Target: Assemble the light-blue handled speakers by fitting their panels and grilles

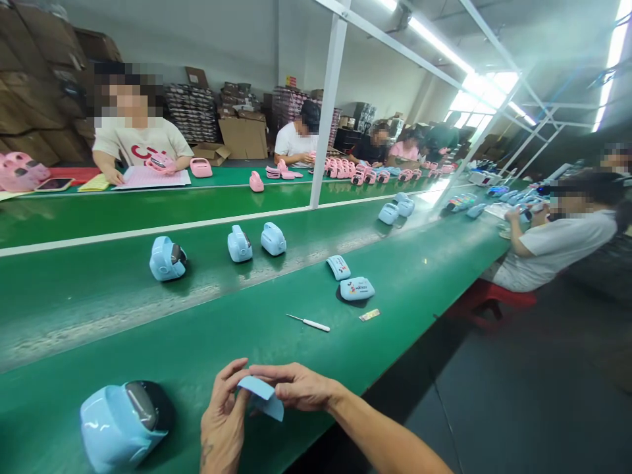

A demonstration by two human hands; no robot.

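Note:
Between my two hands is a curved light-blue plastic panel (257,388), held above the green table near its front edge. My left hand (224,411) grips its left side, thumb against the near face. The fingers of my right hand (299,387) close on its right end and top. To the left of my hands sits a light-blue plastic housing (111,421) with a dark window. Beyond my hands lie a thin white-handled pick tool (316,325), a small sticker strip (369,315) and two printed light-blue panels, one (356,289) nearer and one (338,267) behind it.
Light-blue housings stand along the strip beyond my table, including one (168,258) at left and a pair (396,209) farther off. A white post (328,112) rises from the bench. Co-workers sit opposite with pink parts (340,168); another person (557,243) sits at right.

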